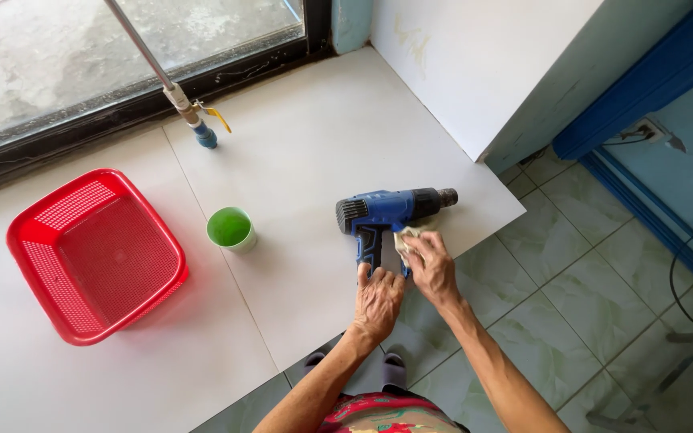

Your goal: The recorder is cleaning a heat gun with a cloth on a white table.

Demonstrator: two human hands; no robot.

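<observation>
Two hands work at the counter's near right edge; left hand grips the handle of the blue heat gun lying there; right hand pinches a small cloth against it. Green cup and red basket sit left.

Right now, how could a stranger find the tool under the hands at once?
On the white counter, go to its right edge. The heat gun lies there on its side, the left hand on its handle. Alone it is blue and black with a dark nozzle.
</observation>
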